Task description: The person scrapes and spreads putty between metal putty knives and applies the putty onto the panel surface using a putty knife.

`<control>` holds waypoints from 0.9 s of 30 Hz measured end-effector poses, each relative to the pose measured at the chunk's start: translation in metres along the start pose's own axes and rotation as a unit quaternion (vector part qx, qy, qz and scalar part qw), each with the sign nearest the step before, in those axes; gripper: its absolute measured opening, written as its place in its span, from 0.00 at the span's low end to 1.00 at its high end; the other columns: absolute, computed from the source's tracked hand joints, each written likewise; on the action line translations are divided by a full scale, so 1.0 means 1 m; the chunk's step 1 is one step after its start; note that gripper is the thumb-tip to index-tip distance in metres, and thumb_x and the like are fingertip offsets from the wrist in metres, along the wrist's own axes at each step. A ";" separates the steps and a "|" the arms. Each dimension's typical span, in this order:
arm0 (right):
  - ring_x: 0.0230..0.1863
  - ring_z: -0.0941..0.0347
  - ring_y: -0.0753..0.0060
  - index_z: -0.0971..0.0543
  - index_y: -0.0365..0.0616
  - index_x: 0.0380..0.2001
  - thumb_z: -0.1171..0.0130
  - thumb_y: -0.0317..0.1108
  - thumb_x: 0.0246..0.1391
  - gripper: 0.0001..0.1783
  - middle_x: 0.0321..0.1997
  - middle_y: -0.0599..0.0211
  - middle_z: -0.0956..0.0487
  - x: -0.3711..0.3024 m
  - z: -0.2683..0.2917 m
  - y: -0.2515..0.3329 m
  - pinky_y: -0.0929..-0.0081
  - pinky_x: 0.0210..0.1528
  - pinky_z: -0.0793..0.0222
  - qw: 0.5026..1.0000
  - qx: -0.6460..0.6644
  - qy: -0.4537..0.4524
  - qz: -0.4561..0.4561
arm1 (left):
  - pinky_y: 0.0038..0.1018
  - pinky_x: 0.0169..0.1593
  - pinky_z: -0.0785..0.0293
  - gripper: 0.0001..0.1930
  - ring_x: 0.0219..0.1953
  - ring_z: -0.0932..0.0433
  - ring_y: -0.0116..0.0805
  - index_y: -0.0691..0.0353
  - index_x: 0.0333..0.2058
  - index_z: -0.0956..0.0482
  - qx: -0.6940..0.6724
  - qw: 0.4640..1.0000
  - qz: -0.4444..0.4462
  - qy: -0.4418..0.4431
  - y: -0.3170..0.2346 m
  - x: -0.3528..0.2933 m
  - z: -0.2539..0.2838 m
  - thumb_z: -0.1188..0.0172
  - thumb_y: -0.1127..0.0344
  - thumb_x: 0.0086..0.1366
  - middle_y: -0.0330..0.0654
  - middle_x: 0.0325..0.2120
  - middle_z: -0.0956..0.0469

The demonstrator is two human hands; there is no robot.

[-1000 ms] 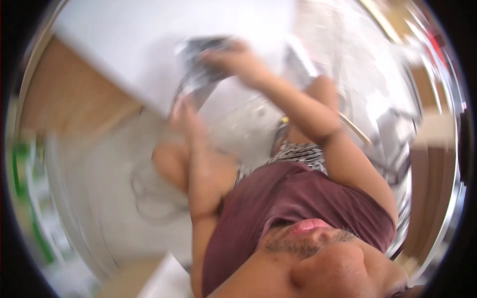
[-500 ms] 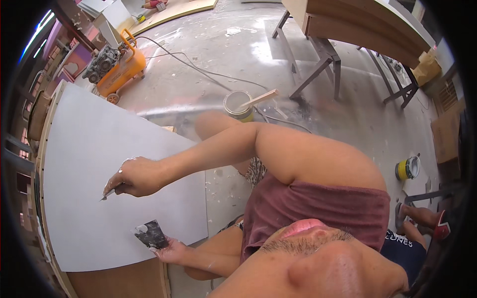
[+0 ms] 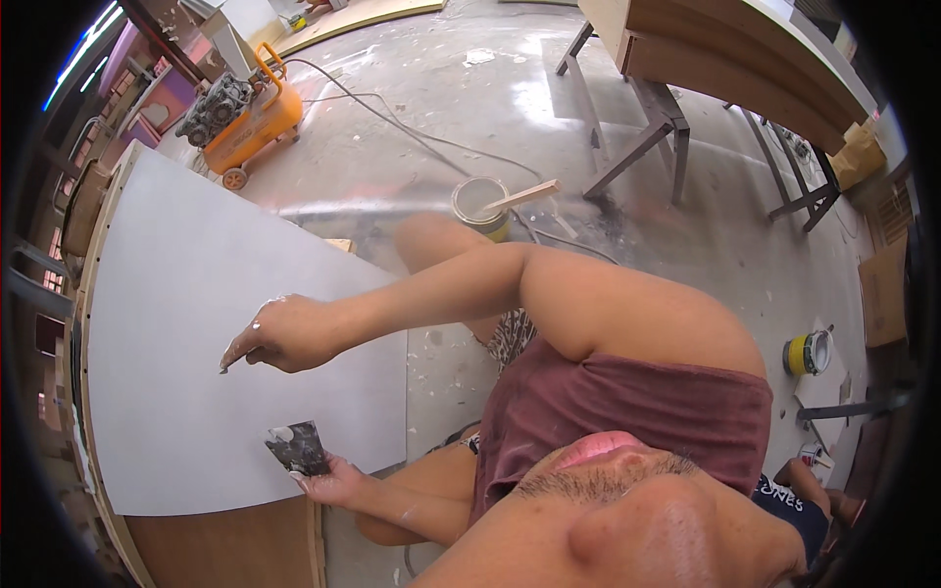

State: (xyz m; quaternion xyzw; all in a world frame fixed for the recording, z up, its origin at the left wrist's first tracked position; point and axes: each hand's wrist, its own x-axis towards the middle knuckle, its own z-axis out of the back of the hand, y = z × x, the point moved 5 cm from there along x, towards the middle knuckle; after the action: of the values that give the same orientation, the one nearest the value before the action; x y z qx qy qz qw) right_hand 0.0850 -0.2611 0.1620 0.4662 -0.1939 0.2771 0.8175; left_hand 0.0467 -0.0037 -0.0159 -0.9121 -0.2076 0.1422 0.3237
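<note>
so in our left hand (image 3: 335,480) we've got a dark plate (image 3: 300,449) with pale paste smeared on its top edge. the fingers are closed around its near corner, and it's sitting over the lower part of a big white panel (image 3: 167,333). our right hand (image 3: 286,333) is out over the middle of that same panel, fingers curled and bunched with the index pointing down and left. there's white stuff on the knuckles and fingertips. honestly we can't tell if anything thin is pinched in there, or if the tips touch the surface.

past our knee there's a round tin (image 3: 480,201) with a wooden stick (image 3: 526,196) leaning out of it, on the floor. further off to the left is an orange compressor (image 3: 257,127), and a yellow-banded can (image 3: 807,354) is over on the right.
</note>
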 end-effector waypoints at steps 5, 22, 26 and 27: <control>0.37 0.22 0.55 0.20 0.65 0.48 0.47 0.32 0.56 0.18 0.35 0.60 0.18 0.016 0.010 -0.012 0.60 0.39 0.26 1.000 -0.028 0.000 0.013 | 0.35 0.54 0.27 0.18 0.48 0.23 0.40 0.74 0.49 0.28 0.160 0.984 -0.071 -0.016 -0.001 0.001 0.000 0.49 0.65 0.66 0.51 0.47 0.24; 0.44 0.24 0.47 0.19 0.50 0.45 0.49 0.27 0.55 0.16 0.41 0.51 0.20 0.221 -0.007 0.059 0.59 0.46 0.29 0.948 -0.227 -0.073 0.210 | 0.36 0.51 0.24 0.16 0.47 0.22 0.38 0.66 0.47 0.27 -0.087 0.996 0.003 0.017 -0.016 -0.004 -0.012 0.53 0.60 0.70 0.45 0.46 0.22; 0.45 0.24 0.48 0.18 0.53 0.45 0.51 0.27 0.55 0.17 0.42 0.52 0.20 0.226 -0.018 0.057 0.57 0.45 0.28 0.938 -0.243 -0.093 0.229 | 0.36 0.52 0.24 0.17 0.48 0.22 0.39 0.67 0.49 0.27 -0.091 0.996 0.017 0.004 -0.011 0.000 -0.003 0.53 0.59 0.70 0.46 0.46 0.22; 0.45 0.24 0.49 0.18 0.54 0.45 0.52 0.26 0.54 0.18 0.42 0.52 0.20 0.226 -0.020 0.060 0.57 0.45 0.28 0.928 -0.239 -0.111 0.264 | 0.36 0.52 0.24 0.17 0.48 0.22 0.39 0.67 0.49 0.27 -0.090 0.996 0.007 0.017 -0.012 0.000 -0.004 0.53 0.59 0.70 0.46 0.46 0.22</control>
State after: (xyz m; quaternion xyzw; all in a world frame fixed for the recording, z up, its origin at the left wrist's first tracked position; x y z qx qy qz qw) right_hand 0.2227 -0.1574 0.3215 0.2172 -0.4594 0.3748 0.7754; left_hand 0.0447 0.0026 -0.0052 -0.9412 -0.2076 0.1094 0.2432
